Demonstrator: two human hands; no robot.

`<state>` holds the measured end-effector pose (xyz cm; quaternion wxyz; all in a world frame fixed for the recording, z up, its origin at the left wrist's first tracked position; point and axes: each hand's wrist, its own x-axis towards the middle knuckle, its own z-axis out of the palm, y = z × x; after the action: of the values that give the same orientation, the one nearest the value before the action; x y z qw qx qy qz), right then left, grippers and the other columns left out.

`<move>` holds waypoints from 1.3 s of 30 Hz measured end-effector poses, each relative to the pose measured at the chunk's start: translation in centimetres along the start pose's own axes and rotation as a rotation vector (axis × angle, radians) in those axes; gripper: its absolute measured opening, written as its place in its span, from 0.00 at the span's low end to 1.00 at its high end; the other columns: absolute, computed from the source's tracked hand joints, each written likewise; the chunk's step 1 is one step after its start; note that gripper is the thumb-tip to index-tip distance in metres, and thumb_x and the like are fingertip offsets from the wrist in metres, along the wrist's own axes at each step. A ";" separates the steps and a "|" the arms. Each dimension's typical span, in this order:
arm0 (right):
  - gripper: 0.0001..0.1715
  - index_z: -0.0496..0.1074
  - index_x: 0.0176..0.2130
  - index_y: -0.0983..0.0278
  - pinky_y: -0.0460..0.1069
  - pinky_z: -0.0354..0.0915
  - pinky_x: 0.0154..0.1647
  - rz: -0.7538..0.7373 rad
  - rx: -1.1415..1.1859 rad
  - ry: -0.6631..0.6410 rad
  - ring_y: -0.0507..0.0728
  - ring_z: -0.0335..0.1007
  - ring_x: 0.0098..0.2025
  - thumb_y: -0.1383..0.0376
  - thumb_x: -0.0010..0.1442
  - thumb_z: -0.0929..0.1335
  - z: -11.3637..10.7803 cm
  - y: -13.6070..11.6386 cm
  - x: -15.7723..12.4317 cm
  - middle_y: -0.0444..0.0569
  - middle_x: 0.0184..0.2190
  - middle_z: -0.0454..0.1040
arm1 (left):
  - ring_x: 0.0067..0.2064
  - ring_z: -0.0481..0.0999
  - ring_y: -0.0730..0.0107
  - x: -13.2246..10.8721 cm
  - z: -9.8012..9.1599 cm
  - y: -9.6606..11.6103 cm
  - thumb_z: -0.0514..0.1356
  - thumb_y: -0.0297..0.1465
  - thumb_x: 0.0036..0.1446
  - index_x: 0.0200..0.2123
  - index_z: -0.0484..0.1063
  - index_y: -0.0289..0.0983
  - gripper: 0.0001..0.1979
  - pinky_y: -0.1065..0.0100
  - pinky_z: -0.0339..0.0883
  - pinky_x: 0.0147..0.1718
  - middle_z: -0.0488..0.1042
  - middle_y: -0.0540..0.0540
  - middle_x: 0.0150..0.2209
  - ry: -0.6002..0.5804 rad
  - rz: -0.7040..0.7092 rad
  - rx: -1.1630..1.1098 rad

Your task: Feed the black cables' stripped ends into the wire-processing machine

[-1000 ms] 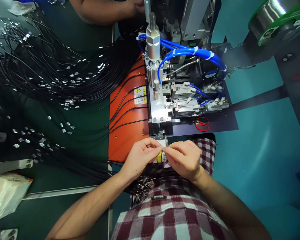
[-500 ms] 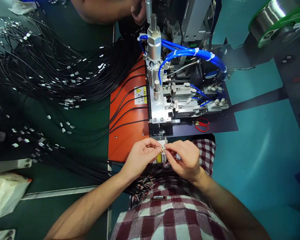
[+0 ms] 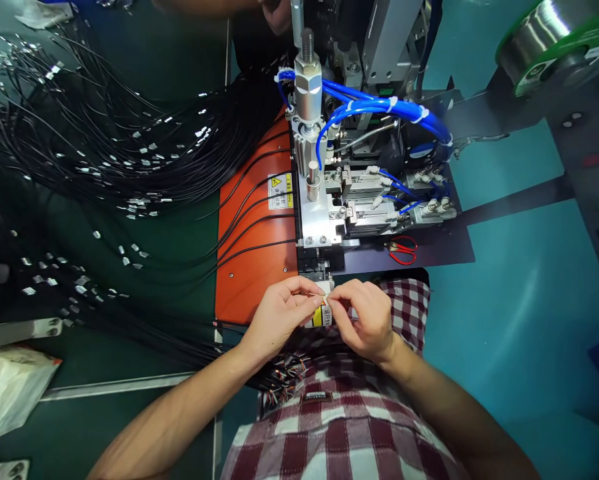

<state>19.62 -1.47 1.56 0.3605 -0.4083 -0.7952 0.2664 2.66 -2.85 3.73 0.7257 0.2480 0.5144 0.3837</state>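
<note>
My left hand (image 3: 279, 315) and my right hand (image 3: 365, 319) meet just in front of the machine (image 3: 329, 200), fingertips pinched together on a thin wire end (image 3: 318, 295). Both hands are closed in a pinch. Beneath them, against my checked shirt, lies a bundle of black cables with stripped coloured ends (image 3: 284, 377). A small yellow and white label (image 3: 321, 316) shows between my hands.
An orange plate (image 3: 252, 267) carries several black cables into the machine. A large heap of black cables with metal tags (image 3: 94, 167) covers the green table at left. Red scissors (image 3: 403, 248) lie right of the machine. Another person's hand (image 3: 274, 13) is at the top. A plastic bag (image 3: 9, 390) lies lower left.
My right hand has shifted slightly left and closed tighter on the wire end. The other person's arm at the top has drawn back out of view.
</note>
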 end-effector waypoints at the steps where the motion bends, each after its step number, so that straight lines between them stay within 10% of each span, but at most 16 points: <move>1: 0.03 0.68 0.35 0.63 0.50 0.59 0.31 0.068 0.056 -0.001 0.53 0.66 0.28 0.71 0.60 0.66 0.1 -0.1 0.0 0.46 0.28 0.73 | 0.20 0.55 0.84 0.0 0.0 0.0 0.67 0.35 0.51 0.32 0.70 0.32 0.12 0.78 0.46 0.19 0.63 0.56 0.18 -0.003 0.003 0.002; 7: 0.04 0.66 0.35 0.63 0.48 0.61 0.30 0.385 0.337 -0.054 0.51 0.64 0.28 0.68 0.64 0.64 0.6 -0.7 -0.2 0.45 0.29 0.69 | 0.20 0.53 0.85 0.2 0.0 -0.3 0.67 0.34 0.50 0.32 0.71 0.32 0.12 0.78 0.44 0.19 0.60 0.57 0.18 0.013 -0.007 0.017; 31: 0.05 0.68 0.31 0.63 0.47 0.60 0.29 0.367 0.375 -0.052 0.52 0.63 0.29 0.67 0.61 0.66 0.6 -0.7 0.4 0.45 0.28 0.68 | 0.20 0.52 0.83 0.0 -0.1 -0.4 0.65 0.36 0.53 0.31 0.69 0.33 0.12 0.77 0.43 0.19 0.57 0.58 0.17 0.032 0.020 0.106; 39: 0.07 0.73 0.36 0.64 0.46 0.59 0.24 0.573 0.522 -0.100 0.50 0.64 0.24 0.62 0.61 0.68 0.5 -0.1 0.3 0.44 0.26 0.72 | 0.19 0.51 0.84 0.3 -0.2 -0.4 0.65 0.36 0.52 0.30 0.69 0.32 0.13 0.77 0.43 0.19 0.58 0.57 0.17 0.036 -0.007 0.036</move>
<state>19.02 -1.34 1.46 0.3242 -0.4950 -0.5710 0.5690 2.61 -2.87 3.21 0.7131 0.2521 0.5352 0.3763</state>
